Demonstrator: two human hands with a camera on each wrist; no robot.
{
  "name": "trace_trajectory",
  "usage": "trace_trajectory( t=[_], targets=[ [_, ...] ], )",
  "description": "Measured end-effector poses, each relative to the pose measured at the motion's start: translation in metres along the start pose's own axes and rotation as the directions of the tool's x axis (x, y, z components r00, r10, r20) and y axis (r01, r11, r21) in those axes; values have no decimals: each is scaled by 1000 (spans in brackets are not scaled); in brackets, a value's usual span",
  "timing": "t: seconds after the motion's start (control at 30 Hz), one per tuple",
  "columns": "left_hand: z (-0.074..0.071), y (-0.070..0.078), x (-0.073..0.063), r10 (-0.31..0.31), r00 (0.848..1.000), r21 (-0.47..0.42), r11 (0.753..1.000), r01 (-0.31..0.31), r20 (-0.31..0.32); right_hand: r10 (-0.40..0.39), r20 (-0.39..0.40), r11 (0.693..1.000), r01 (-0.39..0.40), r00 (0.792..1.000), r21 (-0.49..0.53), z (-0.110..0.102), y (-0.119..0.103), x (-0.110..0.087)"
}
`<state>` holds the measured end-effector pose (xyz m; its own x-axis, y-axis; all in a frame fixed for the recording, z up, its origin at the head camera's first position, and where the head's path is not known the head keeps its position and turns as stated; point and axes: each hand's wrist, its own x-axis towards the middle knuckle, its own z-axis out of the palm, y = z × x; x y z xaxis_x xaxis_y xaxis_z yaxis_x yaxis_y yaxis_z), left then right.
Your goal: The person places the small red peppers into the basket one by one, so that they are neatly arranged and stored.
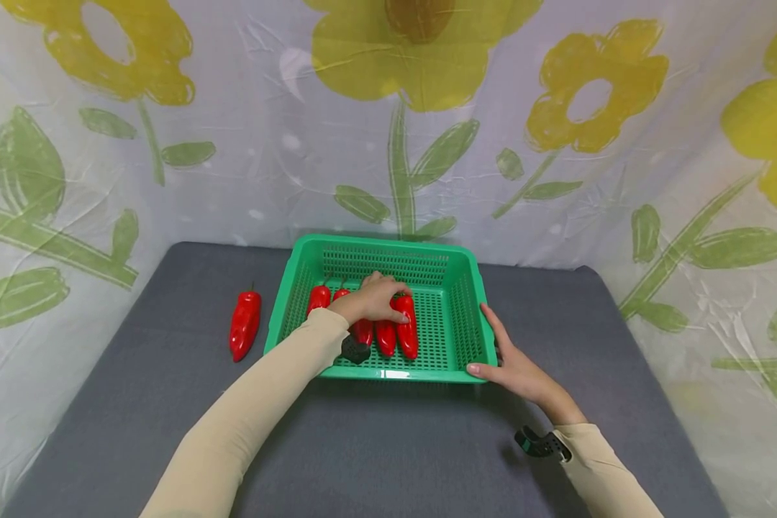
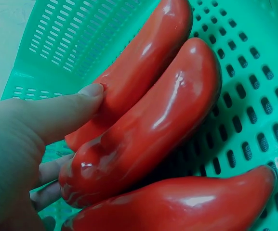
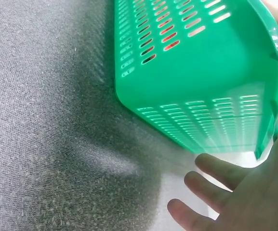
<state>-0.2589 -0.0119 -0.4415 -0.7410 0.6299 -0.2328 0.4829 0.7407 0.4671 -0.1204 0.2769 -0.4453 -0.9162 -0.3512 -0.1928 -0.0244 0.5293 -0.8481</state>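
Observation:
A green plastic basket [image 1: 467, 288] holds several glossy red peppers in a row. My left hand [image 1: 378, 296] reaches inside over their stem ends. Its thumb presses the side of the rightmost pepper [image 1: 407, 337], with the other fingers curled at the upper end. In the left wrist view, the thumb lies on that pepper [image 2: 143, 57], and fingers show behind the neighbouring pepper [image 2: 163, 110]. My right hand [image 1: 514, 368] rests against the basket's near right corner, thumb on the rim. Its lower fingers extend straight and apart in the right wrist view.
Another red pepper [image 1: 244, 325] lies on the grey tabletop [image 1: 388, 439], left of the basket. A flower-printed sheet [image 1: 246, 173] rises behind the table and along both sides.

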Motion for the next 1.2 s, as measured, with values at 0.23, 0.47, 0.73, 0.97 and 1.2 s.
trace_trajectory(
  t=[0.23,0.47,0.73,0.97,1.2],
  targets=[
    [-1,0,-1,4,1000,-5,1000,-4,-14,0,2,1000,0,1000,-1,0,0,1],
    [-1,-1,0,-5,1000,-17,1000,5,-14,-8,4,1000,8,1000,11,-1,1,1],
    [-4,1,0,-19,1000,-51,999,18,-23,4,5,1000,-4,1000,13,0,0,1],
    [-11,3,-4,-7,998,-91,996,1,-67,3,6,1000,-3,1000,19,0,1,1],
    [-31,8,-17,23,988,-133,990,-44,-156,-2,4,1000,2,1000,22,0,1,0]
  ],
)
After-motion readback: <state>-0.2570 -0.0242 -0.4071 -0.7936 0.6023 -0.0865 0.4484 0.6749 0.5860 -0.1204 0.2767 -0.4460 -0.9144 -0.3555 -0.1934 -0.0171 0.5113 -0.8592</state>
